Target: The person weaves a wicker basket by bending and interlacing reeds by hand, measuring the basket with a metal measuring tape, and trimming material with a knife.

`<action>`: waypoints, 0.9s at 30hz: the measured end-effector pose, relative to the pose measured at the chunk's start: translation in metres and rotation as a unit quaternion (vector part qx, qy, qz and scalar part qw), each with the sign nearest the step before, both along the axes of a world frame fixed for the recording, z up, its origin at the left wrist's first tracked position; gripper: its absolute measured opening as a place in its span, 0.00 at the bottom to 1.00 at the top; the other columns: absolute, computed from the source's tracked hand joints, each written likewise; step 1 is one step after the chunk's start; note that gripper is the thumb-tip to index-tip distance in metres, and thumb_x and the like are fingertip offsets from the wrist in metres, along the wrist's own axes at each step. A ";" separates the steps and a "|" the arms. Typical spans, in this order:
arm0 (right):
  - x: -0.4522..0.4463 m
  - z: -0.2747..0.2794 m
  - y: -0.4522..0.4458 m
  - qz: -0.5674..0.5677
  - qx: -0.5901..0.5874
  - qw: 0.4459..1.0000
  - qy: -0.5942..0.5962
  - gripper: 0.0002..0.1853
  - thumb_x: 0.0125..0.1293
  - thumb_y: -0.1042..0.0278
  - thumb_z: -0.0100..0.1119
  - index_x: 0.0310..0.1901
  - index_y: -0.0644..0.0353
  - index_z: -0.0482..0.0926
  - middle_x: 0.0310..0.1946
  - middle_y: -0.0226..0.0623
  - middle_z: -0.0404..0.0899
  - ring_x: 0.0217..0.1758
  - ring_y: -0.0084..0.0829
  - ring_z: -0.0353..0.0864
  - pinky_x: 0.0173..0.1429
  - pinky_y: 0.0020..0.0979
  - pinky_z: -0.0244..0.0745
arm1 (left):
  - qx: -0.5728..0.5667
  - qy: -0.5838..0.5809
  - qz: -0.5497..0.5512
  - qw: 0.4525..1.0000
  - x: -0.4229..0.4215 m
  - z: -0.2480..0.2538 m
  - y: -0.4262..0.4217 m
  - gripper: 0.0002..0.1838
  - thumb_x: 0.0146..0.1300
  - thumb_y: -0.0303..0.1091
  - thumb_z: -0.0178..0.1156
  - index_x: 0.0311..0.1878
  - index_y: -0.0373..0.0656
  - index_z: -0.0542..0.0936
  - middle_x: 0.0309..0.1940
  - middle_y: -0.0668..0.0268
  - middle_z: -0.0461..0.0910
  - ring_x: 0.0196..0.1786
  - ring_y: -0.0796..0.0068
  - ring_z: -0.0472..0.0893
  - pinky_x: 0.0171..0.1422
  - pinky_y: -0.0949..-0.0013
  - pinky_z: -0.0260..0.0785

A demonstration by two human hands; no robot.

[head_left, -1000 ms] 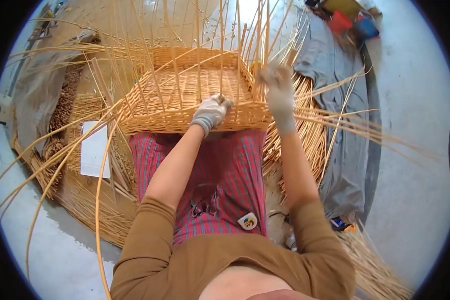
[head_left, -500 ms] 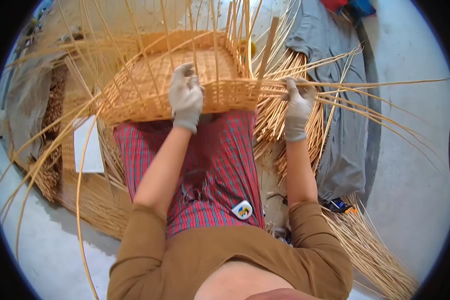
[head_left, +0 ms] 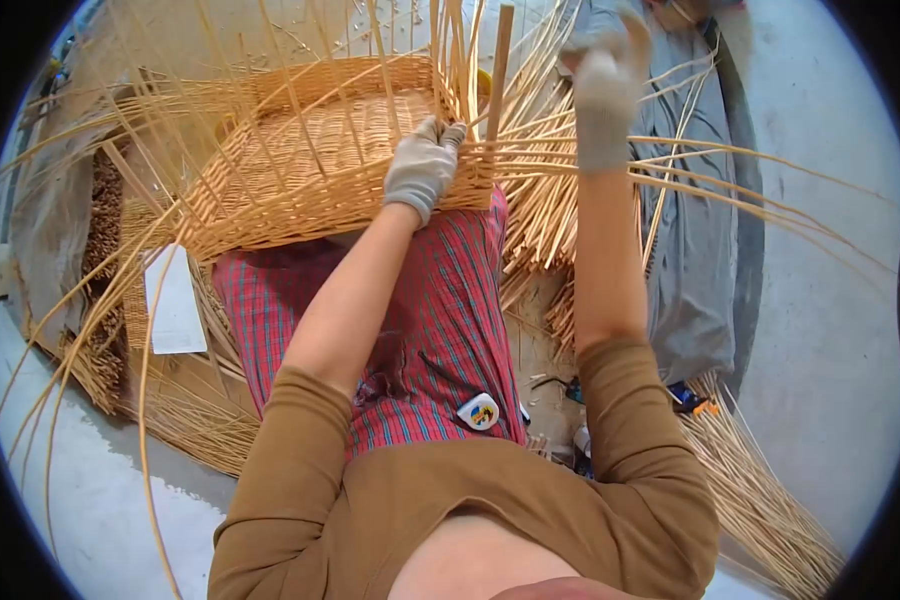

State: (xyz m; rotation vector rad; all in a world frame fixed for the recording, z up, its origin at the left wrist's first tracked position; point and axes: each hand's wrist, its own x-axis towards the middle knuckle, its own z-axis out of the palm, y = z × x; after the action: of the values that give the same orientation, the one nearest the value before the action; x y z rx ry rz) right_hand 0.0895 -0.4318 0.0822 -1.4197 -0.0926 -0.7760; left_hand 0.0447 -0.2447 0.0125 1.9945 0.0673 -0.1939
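Touching the left hand (head_left: 424, 168): wicker basket (head_left: 310, 206)

You've one view: head cam, wide round picture, facing forward and steeply down over your shirt (head_left: 400, 475), close on the basket (head_left: 340, 200), floor (head_left: 820, 350) toward both sides.

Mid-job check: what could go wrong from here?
The basket might shift on the checked cloth if the left hand loosens at its near wall. The long loose strands sticking out to the right could snag or tangle with the right hand, raised and blurred near them. The small white case on the cloth may slide off if the lap moves.
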 end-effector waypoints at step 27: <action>-0.027 -0.129 -0.081 0.172 0.345 0.922 0.041 0.19 0.79 0.64 0.44 0.67 0.51 0.66 0.20 0.24 0.65 0.19 0.18 0.63 0.26 0.25 0.69 | 0.354 -0.372 -0.067 0.856 -0.042 -0.030 -0.017 0.46 0.52 0.40 0.65 0.76 0.69 0.58 0.52 0.77 0.76 0.50 0.67 0.77 0.69 0.40 0.51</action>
State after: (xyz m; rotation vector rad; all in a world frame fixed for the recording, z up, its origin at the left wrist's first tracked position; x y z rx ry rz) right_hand 0.0620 -0.5125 -0.0466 -0.7288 0.0022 -0.3903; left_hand 0.0027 -0.2620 -0.0172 2.6729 -0.5786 0.6127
